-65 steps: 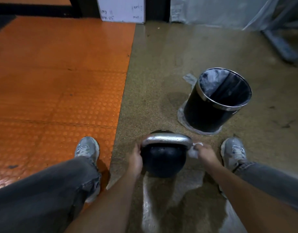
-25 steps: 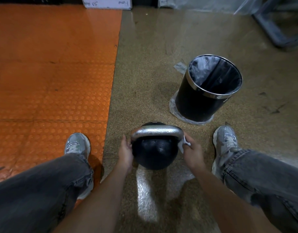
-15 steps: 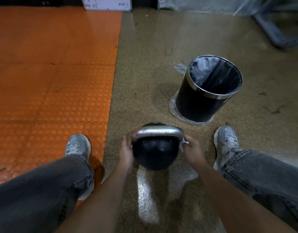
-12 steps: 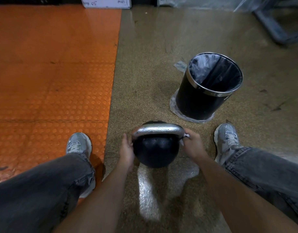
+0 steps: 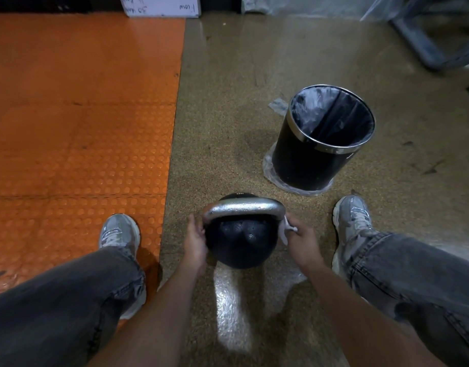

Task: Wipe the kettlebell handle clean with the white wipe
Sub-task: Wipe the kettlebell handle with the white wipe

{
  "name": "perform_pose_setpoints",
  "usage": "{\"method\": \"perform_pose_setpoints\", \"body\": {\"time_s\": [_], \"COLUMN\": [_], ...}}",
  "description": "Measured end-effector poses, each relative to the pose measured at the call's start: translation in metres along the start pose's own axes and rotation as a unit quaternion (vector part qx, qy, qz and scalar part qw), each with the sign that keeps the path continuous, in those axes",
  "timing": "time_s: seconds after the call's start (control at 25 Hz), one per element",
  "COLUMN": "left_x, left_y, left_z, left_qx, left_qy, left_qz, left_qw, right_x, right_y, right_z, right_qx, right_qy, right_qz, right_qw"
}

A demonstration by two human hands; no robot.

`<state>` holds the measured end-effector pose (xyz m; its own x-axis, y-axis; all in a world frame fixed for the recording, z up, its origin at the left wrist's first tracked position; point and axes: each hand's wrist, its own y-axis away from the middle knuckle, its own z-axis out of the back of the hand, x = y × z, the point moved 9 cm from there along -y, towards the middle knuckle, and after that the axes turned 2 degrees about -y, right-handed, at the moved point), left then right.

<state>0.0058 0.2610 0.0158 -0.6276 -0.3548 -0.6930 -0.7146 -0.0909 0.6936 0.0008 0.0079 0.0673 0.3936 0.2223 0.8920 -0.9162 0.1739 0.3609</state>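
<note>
A black kettlebell (image 5: 238,242) stands on the speckled floor between my feet, its silver handle (image 5: 242,207) arching across the top. My left hand (image 5: 195,241) is pressed against the ball's left side, just under the handle's left end. My right hand (image 5: 302,241) pinches the white wipe (image 5: 285,229) against the handle's right leg, where it runs down to the ball. Most of the wipe is hidden between my fingers and the metal.
A black bin (image 5: 320,144) with a chrome rim and a plastic liner stands just beyond to the right. Orange studded matting (image 5: 77,128) covers the floor on the left. My grey shoes (image 5: 352,215) flank the kettlebell. A metal frame (image 5: 426,41) is far right.
My right hand with the wipe has slid from the handle's upper right corner a little down its right leg. My left hand keeps its hold on the ball.
</note>
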Motion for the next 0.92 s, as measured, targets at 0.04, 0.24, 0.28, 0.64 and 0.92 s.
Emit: {"method": "perform_pose_setpoints", "body": {"time_s": [0.04, 0.24, 0.28, 0.64, 0.92], "left_x": [-0.002, -0.003, -0.002, -0.009, -0.002], "left_y": [0.003, 0.004, 0.001, 0.011, 0.000], "left_z": [-0.001, -0.003, -0.002, -0.006, -0.001], "left_qx": [0.001, 0.002, 0.000, -0.009, -0.005], "left_qy": [0.002, 0.003, 0.010, 0.011, 0.007], "left_qz": [-0.004, -0.011, -0.007, -0.016, -0.006], "left_qw": [1.000, 1.000, 1.000, 1.000, 1.000], "right_x": [-0.005, -0.008, -0.012, -0.009, -0.007], "right_y": [-0.001, 0.020, 0.030, 0.045, 0.039], "right_z": [-0.003, -0.019, -0.024, -0.039, -0.036], "right_qx": [-0.004, -0.055, -0.050, -0.088, -0.119], "right_qy": [0.010, -0.042, -0.044, -0.063, -0.052], "right_qz": [-0.013, -0.045, -0.046, -0.050, -0.050], "right_qw": [1.000, 0.997, 0.997, 0.993, 0.990]}}
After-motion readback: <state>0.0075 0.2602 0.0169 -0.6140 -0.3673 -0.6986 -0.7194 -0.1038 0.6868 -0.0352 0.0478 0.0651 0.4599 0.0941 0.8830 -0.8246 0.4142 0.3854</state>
